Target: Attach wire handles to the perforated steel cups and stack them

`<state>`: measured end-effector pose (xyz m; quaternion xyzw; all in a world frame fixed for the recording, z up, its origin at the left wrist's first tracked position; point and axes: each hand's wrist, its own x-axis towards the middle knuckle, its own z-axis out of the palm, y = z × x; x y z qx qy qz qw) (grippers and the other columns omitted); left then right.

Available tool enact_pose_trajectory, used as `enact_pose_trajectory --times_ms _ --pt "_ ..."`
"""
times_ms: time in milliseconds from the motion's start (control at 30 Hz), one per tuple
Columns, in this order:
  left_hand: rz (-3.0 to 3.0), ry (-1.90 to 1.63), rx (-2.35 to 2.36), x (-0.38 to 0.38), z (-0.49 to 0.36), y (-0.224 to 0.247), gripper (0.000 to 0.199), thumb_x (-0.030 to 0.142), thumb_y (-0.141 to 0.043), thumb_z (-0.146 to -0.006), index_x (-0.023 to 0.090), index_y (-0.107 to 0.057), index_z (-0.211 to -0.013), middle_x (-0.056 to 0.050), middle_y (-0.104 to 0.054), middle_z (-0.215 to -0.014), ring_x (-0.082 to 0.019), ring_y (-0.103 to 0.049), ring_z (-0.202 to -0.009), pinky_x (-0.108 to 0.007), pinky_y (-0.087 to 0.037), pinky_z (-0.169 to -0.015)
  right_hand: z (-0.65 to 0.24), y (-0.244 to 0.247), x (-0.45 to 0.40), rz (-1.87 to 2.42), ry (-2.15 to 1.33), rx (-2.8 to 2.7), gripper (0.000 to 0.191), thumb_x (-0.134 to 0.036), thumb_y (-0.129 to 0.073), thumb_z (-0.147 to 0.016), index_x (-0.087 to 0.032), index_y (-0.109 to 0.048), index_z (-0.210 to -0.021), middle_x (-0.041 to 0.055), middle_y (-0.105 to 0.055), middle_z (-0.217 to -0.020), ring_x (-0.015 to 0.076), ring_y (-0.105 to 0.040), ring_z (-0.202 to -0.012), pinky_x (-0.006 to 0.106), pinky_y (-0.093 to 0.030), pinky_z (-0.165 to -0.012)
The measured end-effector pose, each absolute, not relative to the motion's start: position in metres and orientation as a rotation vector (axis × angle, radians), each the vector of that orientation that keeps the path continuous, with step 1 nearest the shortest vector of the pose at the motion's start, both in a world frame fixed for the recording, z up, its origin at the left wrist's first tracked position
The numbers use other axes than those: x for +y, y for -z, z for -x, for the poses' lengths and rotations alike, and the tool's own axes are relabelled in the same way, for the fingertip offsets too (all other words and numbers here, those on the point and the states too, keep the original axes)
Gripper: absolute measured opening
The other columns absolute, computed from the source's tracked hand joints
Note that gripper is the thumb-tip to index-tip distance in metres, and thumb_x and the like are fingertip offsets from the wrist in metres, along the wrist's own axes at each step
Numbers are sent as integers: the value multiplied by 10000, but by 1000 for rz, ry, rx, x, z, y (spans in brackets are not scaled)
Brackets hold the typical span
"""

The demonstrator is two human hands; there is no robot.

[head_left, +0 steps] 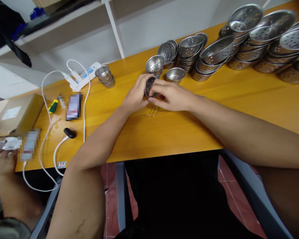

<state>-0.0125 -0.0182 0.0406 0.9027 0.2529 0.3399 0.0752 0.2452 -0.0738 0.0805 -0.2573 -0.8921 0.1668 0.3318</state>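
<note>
Cup [149, 87] tipped on its side: left hand [136, 94] wrapped round the rim, right fingers [157, 87] curled at its mouth, pinch unclear. Pretty roomy wood toward near table edge [149, 156], cup stacks [200, 56] crowd far right.

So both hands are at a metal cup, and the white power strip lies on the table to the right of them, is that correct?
Not quite: the head view shows the white power strip on the table to the left of the hands. The left hand and right hand are indeed at a metal cup.
</note>
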Motion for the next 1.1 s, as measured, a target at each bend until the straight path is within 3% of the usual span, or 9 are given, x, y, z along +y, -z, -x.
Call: enact_pose_trajectory --times_ms 167,300,600,733,833,900,1033,1100 --pt "-2698 -1097 677 -11 13 -34 731 725 -625 -1164 322 -387 -1726 -183 -636 -1665 -388 -711 -1578 -645 -661 -1318 -243 -76 -71 662 -381 -2244 196 -415 -658 -1179 -249 -667 -1075 103 -732 -1150 304 -692 -1027 440 -543 -926" --pt "-2666 -1072 692 -6 13 -29 819 852 -563 -1158 323 -366 -1751 -185 -616 -1692 -410 -662 -1641 -696 -559 -1401 -240 -73 -71 664 -345 -2185 318 -477 -672 -1196 -253 -659 -972 95 -728 -1113 305 -689 -1043 454 -560 -955" --pt "-2616 -1139 663 3 12 -23 809 845 -511 -1171 340 -324 -1774 -180 -574 -1693 -410 -624 -1653 -700 -516 -1421 -236 -74 -67 745 -497 -2018 557 -750 -712 -1162 -275 -662 -875 93 -680 -988 303 -647 -934 527 -593 -918" --pt "-2597 -1110 761 4 21 -26 866 913 -591 -1109 336 -403 -1727 -174 -583 -1679 -417 -621 -1646 -696 -503 -1430 -244 -87 -70 635 -654 -1956 580 -824 -766 -1115 -289 -726 -894 78 -690 -956 283 -630 -898 515 -579 -902" --pt "-2541 -1200 1030 14 43 -36 987 997 -754 -963 326 -508 -1644 -186 -522 -1761 -477 -473 -1771 -732 -359 -1524 -252 -95 -75 536 -698 -1987 482 -727 -786 -1146 -284 -776 -956 77 -719 -1004 273 -658 -920 483 -561 -891" --pt "-2421 -1331 1317 28 67 -44 1060 1016 -794 -920 331 -486 -1669 -185 -498 -1806 -475 -349 -1850 -758 -230 -1573 -255 -94 -76 483 -701 -2118 405 -621 -772 -1178 -267 -786 -982 70 -710 -1035 244 -662 -906 434 -539 -842" --pt "-2249 -1505 1596 64 123 -55 1009 1049 -492 -1064 316 -422 -1753 -138 -567 -1841 -303 -135 -1971 -696 -68 -1608 -256 -79 -70 469 -711 -2405 356 -529 -746 -1178 -235 -777 -980 61 -699 -1071 198 -651 -860 380 -509 -813" --pt "-2245 -1464 1598 78 147 -55 1043 1044 -314 -1109 247 -391 -1777 -159 -577 -1864 -237 4 -1993 -698 -21 -1575 -255 -72 -66 521 -723 -2446 353 -530 -734 -1173 -232 -777 -988 67 -707 -1091 200 -648 -864 379 -506 -830"
